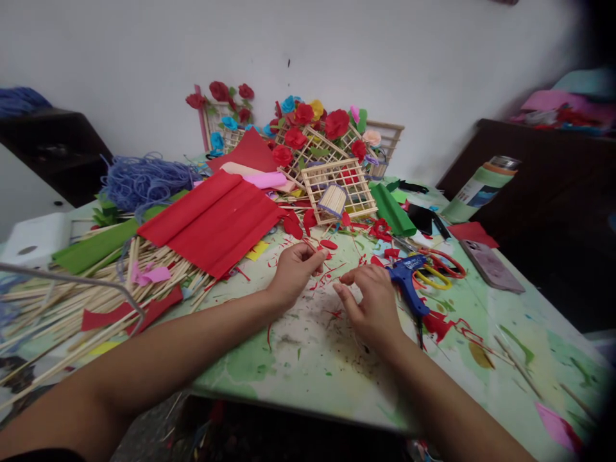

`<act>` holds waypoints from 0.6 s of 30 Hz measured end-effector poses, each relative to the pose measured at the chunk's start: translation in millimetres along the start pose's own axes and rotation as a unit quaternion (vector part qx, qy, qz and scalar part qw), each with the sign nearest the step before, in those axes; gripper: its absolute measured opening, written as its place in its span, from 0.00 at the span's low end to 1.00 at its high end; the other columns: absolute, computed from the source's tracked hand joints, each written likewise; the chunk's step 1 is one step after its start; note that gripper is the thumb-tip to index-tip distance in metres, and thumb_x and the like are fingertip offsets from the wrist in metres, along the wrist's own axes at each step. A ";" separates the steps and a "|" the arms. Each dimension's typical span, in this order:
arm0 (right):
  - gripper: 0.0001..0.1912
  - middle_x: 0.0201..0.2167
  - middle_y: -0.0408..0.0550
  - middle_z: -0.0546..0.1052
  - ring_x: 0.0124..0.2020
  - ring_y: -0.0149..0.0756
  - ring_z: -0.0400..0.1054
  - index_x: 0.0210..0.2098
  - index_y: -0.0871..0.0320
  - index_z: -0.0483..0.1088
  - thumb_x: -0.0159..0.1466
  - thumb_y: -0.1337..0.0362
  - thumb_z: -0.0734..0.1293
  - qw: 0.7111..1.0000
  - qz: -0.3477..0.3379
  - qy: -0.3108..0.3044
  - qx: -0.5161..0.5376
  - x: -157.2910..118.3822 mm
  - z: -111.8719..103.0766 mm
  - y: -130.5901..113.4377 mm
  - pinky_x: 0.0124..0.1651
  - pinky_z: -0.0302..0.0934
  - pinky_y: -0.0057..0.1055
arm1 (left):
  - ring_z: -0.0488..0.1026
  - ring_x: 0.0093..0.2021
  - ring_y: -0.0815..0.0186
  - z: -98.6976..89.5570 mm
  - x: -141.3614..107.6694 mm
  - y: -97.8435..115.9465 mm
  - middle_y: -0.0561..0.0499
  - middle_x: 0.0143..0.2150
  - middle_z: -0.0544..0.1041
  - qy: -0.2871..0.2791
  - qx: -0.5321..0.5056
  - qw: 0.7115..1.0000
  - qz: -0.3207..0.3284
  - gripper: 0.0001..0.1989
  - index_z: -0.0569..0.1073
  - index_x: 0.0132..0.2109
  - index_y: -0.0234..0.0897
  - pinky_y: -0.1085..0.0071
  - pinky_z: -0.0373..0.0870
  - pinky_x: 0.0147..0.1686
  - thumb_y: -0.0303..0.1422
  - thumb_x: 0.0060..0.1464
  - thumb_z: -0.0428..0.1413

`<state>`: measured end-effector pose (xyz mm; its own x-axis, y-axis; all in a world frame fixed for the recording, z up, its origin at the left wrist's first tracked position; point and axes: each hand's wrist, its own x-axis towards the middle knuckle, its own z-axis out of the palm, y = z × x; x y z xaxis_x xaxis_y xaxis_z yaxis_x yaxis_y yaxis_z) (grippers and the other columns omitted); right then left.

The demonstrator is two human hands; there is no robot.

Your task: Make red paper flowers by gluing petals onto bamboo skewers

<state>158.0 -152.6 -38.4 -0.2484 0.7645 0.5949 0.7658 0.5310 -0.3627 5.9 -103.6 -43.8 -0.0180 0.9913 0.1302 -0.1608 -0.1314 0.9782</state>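
My left hand (pixel 297 271) is over the middle of the table with thumb and forefinger pinched together; a bit of red shows at the fingertips, too small to make out. To its right, my right hand (pixel 369 300) hovers with thumb and fingers apart and nothing between them. A blue glue gun (pixel 409 279) lies just beyond my right hand. Small red paper petals (pixel 328 244) and scraps lie in front of the hands. A large red crepe sheet (pixel 214 221) rests behind my left hand.
Stick lattices (pixel 353 192) with paper flowers (pixel 337 124) stand at the back. Thin sticks (pixel 86 314) and blue yarn (pixel 147 181) are heaped on the left. Scissors (pixel 436 277), a phone (pixel 491 264) and a bottle (pixel 481 189) are on the right.
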 end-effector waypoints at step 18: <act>0.13 0.14 0.41 0.68 0.19 0.31 0.61 0.22 0.58 0.71 0.59 0.59 0.64 0.923 0.235 0.021 0.304 -1.0 8.7 1.4 0.26 0.56 0.28 | 0.69 0.28 0.73 2.2 -4.5 -8.8 0.52 0.28 0.74 -0.110 -0.096 0.986 -0.075 0.11 0.74 0.31 0.33 0.73 0.65 0.34 0.35 0.41 0.65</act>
<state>154.2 -149.4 -45.8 0.0596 0.9548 0.2911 0.3053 0.2602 -0.9160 9.6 -106.9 -52.6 0.2313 0.9721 0.0395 -0.3301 0.0402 0.9431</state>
